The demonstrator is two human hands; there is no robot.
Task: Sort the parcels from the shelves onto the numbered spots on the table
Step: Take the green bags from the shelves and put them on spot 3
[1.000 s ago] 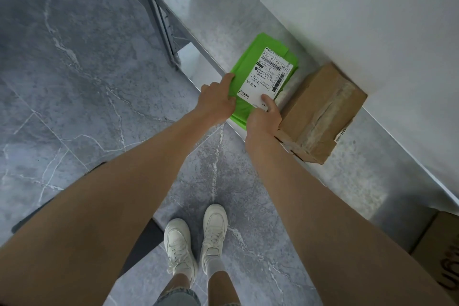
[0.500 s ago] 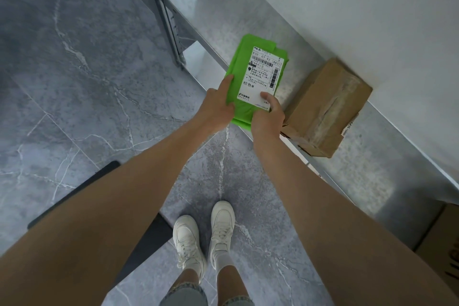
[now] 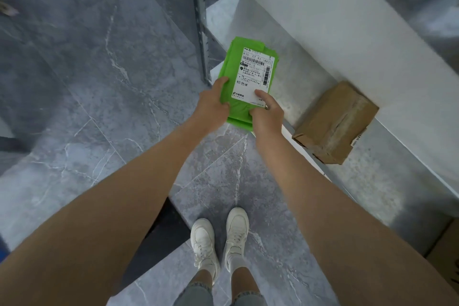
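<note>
Green parcel with white label gripped at its near end by left hand and right hand, held over shelf edge, brown box resting on shelf nearby, white shoes on grey marble floor below.

white sneakers, white socks, blue jeans (one finger ring)

PLACE: parcel storeroom or sorting depot | SHELVING: grey perforated metal upright upper centre, pale shelf board right of it | GOODS: green plastic mailer bag with barcoded white shipping label, brown taped cardboard box centre right | FLOOR: grey marble-look tiles left
</note>
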